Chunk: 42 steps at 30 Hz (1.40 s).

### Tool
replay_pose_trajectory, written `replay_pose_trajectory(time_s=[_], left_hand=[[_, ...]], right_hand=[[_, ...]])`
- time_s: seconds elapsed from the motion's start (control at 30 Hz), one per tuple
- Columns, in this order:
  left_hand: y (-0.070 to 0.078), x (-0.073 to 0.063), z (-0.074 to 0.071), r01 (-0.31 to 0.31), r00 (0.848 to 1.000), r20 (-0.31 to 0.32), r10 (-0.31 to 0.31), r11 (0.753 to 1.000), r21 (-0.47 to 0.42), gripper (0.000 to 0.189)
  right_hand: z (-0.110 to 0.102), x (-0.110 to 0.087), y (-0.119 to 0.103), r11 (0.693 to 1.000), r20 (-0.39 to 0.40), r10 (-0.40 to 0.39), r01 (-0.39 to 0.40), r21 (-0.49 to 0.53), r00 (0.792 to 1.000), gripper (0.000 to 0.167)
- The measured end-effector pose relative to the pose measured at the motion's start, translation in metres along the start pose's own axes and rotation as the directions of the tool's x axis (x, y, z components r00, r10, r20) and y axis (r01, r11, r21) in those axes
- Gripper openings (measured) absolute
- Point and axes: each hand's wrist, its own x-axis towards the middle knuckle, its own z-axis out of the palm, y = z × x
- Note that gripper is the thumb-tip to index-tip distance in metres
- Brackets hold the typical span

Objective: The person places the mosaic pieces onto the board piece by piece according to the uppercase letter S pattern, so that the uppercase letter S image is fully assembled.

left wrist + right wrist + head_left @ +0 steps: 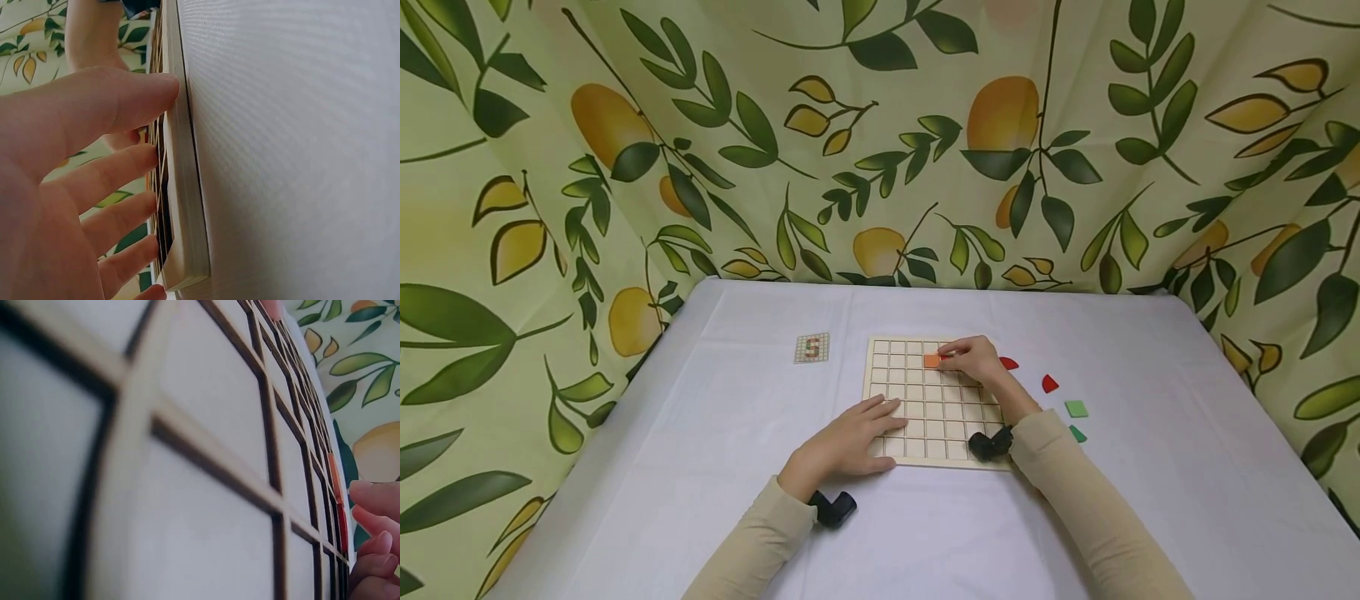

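Note:
A pale wooden grid board (pixel 925 421) lies on the table. My left hand (pixel 853 437) rests on its near left corner with the fingers spread; in the left wrist view, the thumb (pixel 147 97) is at the board's edge (pixel 187 250). Over the far part of the board is my right hand (pixel 973 360), fingers bent. Its fingertips are beside a red piece (pixel 342 528) in a cell, next to an orange square piece (pixel 931 361). The right wrist view shows nothing between the fingertips; whether they touch the red piece is unclear.
Right of the board lie a red piece (pixel 1009 363), a red quarter-round piece (pixel 1050 383), a light green square (pixel 1077 408) and a darker green piece (pixel 1078 434). A small pattern card (pixel 812 348) lies left of the board. Patterned cloth (pixel 880 167) hangs behind the table.

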Motion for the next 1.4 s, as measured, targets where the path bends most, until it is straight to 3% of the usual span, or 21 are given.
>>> replay_pose_trajectory(time_s=[0.43, 1.03, 1.4], left_hand=[[0.0, 0.0, 0.001, 0.001, 1.0, -0.009, -0.001, 1.0, -0.002, 0.057], [-0.001, -0.001, 0.001, 0.009, 1.0, -0.002, -0.009, 1.0, -0.029, 0.057], [0.001, -0.001, 0.0, 0.01, 1.0, 0.004, -0.01, 0.999, -0.035, 0.057]], right_hand=[[-0.018, -0.017, -0.011, 0.999, 0.024, -0.037, 0.037, 0.002, 0.999, 0.031], [-0.039, -0.04, 0.006, 0.992, 0.05, -0.127, 0.128, -0.017, 0.991, 0.035], [-0.046, -0.053, 0.016, 0.998, 0.038, -0.066, 0.067, -0.016, 0.997, 0.034]])
